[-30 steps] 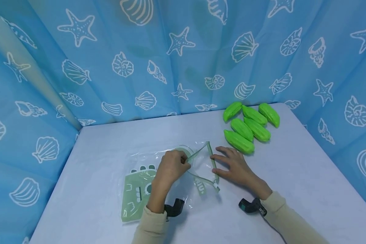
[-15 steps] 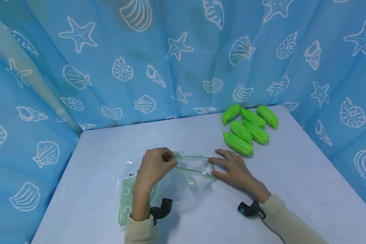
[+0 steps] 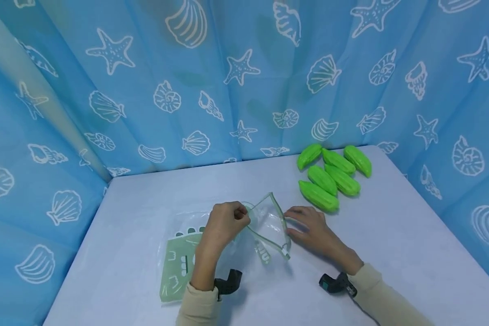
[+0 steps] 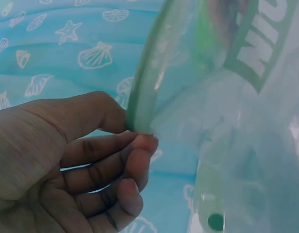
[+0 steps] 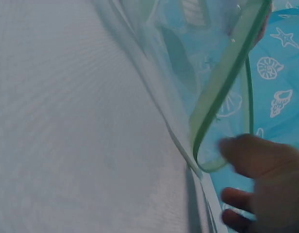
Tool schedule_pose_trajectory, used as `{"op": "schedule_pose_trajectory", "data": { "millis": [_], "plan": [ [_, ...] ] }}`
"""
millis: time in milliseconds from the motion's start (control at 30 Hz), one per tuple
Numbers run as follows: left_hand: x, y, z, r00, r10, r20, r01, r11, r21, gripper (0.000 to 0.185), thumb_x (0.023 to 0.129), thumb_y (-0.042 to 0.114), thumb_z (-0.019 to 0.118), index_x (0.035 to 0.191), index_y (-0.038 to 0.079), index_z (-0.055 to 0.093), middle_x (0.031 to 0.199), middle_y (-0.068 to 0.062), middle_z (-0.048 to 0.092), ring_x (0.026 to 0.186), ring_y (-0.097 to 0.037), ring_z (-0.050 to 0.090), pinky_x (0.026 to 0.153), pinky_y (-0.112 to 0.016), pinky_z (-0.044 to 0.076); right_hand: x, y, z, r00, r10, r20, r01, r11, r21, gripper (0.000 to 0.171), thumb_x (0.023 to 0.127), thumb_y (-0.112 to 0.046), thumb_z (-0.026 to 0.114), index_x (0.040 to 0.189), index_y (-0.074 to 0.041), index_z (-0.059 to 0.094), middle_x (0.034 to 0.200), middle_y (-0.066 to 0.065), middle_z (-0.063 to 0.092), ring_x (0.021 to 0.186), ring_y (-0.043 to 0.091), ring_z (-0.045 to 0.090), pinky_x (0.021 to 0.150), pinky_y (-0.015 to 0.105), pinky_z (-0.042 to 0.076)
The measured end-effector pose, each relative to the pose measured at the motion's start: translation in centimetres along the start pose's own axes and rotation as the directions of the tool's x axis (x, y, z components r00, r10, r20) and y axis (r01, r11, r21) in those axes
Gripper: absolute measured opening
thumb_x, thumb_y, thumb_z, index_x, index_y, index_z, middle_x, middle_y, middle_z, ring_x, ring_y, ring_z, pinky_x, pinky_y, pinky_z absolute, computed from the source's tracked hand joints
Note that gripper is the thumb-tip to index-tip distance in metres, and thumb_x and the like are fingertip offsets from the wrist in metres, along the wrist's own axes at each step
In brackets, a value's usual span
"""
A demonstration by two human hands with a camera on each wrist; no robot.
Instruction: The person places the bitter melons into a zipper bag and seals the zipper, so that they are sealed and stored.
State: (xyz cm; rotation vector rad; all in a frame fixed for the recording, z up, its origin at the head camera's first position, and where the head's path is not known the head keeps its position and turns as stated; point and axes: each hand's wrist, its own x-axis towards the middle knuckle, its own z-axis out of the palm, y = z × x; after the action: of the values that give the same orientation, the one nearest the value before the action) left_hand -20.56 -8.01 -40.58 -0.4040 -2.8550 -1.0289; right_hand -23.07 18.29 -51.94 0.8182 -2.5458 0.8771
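A clear plastic zip bag (image 3: 269,244) with green print lies on the table, its green-edged mouth held apart in a loop. My left hand (image 3: 226,226) pinches one side of the green rim (image 4: 142,92) between thumb and fingertips. My right hand (image 3: 315,231) is at the opposite side of the mouth, thumb and fingers spread and bent beside the rim, gripping nothing. In the right wrist view, the right thumb (image 5: 246,153) sits at the end of the rim loop. A white slider (image 3: 285,250) shows at the bag's near corner.
Several bright green, ridged fruit-like pieces (image 3: 318,196) lie grouped at the back right of the white-covered table (image 3: 118,240). A blue curtain (image 3: 212,77) with white shells and starfish surrounds the table's back and sides.
My left hand pulled the rim left, narrowing the mouth, then came back right, and the mouth widened again. My right hand stayed at its side of the mouth, its fingers drawing slightly back.
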Motion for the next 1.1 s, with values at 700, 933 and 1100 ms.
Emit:
{"op": "schedule_pose_trajectory", "data": {
  "millis": [700,933,1100],
  "plan": [
    [0.2,0.0,-0.1,0.998,0.054,-0.032,-0.054,0.999,-0.006,0.007,0.077,0.009,0.064,0.082,0.007,0.068,0.068,0.003,0.062,0.057,-0.007,0.053,0.053,-0.021,0.045,-1.3,4.5,-4.5,0.875,0.383,-0.296,-0.433,0.893,-0.124,0.063,0.074,-0.035,0.074,0.124,-0.006,0.051,0.127,0.017,0.041,0.108,0.037,0.031,0.074,0.051,0.02],
    [0.4,-0.2,-0.2,0.998,0.03,-0.052,-0.03,1.0,0.001,0.009,0.076,0.009,0.064,0.084,0.008,0.069,0.07,0.003,0.062,0.06,-0.007,0.054,0.053,-0.02,0.045,-1.3,4.8,-4.2,0.876,0.377,-0.301,-0.426,0.897,-0.116,0.059,0.074,-0.031,0.075,0.12,-0.002,0.054,0.122,0.019,0.042,0.109,0.04,0.031,0.075,0.053,0.019],
    [0.4,-0.4,0.0,0.998,0.035,-0.052,-0.036,0.999,-0.016,0.011,0.077,0.009,0.063,0.086,0.006,0.069,0.07,0.003,0.062,0.061,-0.008,0.054,0.054,-0.021,0.045,-1.2,4.4,-4.6,0.875,0.348,-0.336,-0.4,0.911,-0.099,0.055,0.072,-0.029,0.077,0.117,-0.003,0.057,0.115,0.018,0.048,0.106,0.038,0.036,0.075,0.052,0.02]
  ]
}}
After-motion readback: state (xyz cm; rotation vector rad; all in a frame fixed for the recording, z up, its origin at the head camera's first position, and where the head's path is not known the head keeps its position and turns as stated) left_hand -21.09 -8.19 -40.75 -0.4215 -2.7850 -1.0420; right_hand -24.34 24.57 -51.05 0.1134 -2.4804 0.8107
